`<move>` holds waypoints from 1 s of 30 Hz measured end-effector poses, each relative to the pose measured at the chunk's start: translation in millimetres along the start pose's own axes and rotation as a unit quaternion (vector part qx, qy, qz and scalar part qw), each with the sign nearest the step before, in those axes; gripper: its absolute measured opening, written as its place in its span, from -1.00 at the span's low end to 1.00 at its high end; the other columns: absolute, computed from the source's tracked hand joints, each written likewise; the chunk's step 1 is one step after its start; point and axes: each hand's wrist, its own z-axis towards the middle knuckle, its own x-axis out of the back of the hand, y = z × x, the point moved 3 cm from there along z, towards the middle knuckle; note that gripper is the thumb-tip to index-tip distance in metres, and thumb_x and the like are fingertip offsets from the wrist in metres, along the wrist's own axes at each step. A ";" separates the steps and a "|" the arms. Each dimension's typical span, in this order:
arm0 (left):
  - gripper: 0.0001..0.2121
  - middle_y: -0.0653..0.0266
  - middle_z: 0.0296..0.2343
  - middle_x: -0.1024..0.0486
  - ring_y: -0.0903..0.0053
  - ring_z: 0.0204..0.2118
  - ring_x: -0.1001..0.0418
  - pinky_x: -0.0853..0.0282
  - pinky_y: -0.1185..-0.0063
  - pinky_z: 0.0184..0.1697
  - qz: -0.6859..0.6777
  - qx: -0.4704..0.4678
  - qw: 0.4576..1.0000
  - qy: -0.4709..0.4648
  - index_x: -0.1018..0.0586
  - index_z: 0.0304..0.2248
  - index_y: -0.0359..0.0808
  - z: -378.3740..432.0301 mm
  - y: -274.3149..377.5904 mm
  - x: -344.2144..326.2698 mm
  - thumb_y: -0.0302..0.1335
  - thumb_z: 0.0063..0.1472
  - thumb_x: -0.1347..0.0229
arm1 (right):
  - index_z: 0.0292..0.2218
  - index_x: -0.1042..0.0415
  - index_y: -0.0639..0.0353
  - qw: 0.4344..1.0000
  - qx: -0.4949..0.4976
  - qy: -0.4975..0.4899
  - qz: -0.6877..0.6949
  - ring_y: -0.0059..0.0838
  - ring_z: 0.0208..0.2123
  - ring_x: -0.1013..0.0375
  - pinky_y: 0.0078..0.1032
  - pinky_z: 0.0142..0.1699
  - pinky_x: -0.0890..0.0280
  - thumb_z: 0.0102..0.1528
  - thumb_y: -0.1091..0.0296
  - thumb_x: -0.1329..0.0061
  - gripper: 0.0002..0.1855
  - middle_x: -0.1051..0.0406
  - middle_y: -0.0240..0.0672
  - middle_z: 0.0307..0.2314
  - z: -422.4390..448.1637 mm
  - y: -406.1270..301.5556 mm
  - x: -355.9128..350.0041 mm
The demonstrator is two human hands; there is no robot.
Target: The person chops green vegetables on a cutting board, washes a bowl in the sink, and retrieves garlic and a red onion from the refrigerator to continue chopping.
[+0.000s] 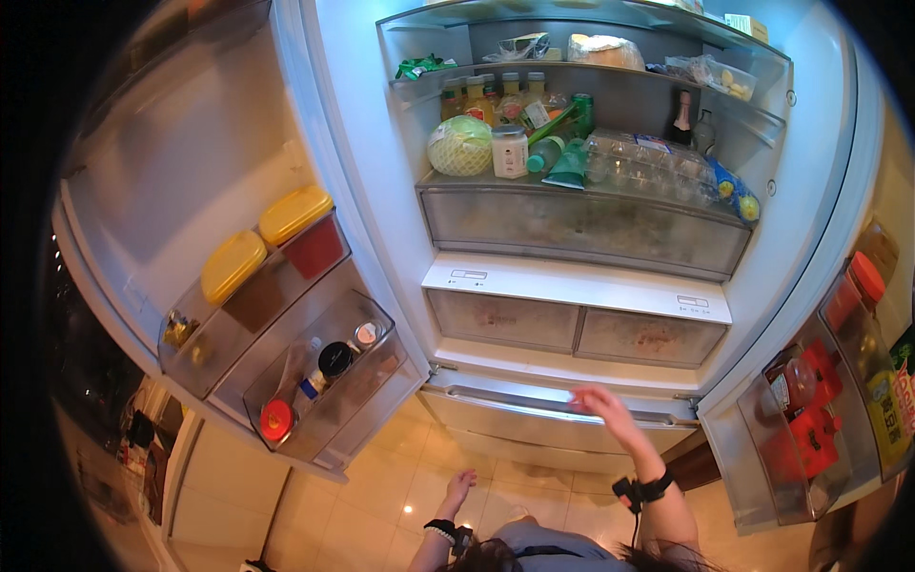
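Before me stands a refrigerator with both doors swung wide. My right hand (604,411) reaches forward over the lower drawer's metal handle (515,407), its fingers loosely extended and holding nothing visible. Whether it touches the handle I cannot tell. My left hand (461,487) hangs lower, above the tiled floor (379,500), with fingers loosely bent and nothing seen in them. On the main shelf are a netted green cabbage (461,146), a white-labelled jar (510,152), a green tube (568,164) and clear plastic egg cartons (643,168).
Below that shelf sit a wide translucent drawer (579,225) and two smaller drawers (504,318). The left door (193,157) carries yellow-lidded containers (234,266) and a red-capped jar (277,420). Red pouches (811,443) fill a bin (779,468) in the right door.
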 end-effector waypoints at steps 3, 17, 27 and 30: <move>-0.66 0.30 -0.22 -0.47 0.59 -0.25 -0.42 -0.25 0.61 -0.16 -0.022 -0.063 0.998 -0.022 -0.41 -0.05 -0.25 21.9 38.3 0.0 -0.26 0.26 0.11 | -0.06 -0.32 0.26 0.991 0.128 -0.049 0.004 -0.49 -0.20 -0.40 -0.52 -0.05 -0.27 0.19 0.28 0.19 -0.66 -0.41 -0.26 -0.24 42.5 -124.2 -16.0; -0.64 0.21 -0.21 -0.46 0.52 -0.21 -0.42 -0.27 0.59 -0.10 0.032 -0.095 0.987 -0.125 -0.38 -0.05 -0.34 22.3 115.6 -1.7 -0.28 0.28 0.13 | -0.17 -0.39 0.19 0.899 0.399 0.146 -0.103 -0.64 -0.33 -0.38 -0.65 -0.21 -0.23 0.11 0.32 0.16 -0.74 -0.43 -0.37 -0.34 156.2 -330.8 65.9; -0.61 0.19 -0.20 -0.47 0.46 -0.21 -0.43 -0.26 0.50 -0.12 0.030 0.034 0.996 -0.081 -0.37 -0.04 -0.31 29.6 64.1 5.3 -0.20 0.29 0.17 | -0.14 -0.39 -0.01 0.498 0.402 0.659 -0.395 -0.16 -0.16 -0.33 -0.32 -0.05 -0.24 -0.08 0.21 0.00 -0.60 -0.33 -0.12 -0.27 193.1 -460.3 308.8; -0.62 0.19 -0.22 -0.47 0.47 -0.20 -0.43 -0.27 0.51 -0.13 0.023 0.018 0.997 -0.072 -0.37 -0.04 -0.32 54.0 55.7 6.1 -0.23 0.29 0.17 | -0.02 -0.32 -0.04 0.507 0.264 0.626 -0.530 -0.10 -0.09 -0.32 -0.29 -0.02 -0.25 -0.08 -0.07 -0.02 -0.39 -0.36 -0.03 -0.18 214.6 -485.2 336.1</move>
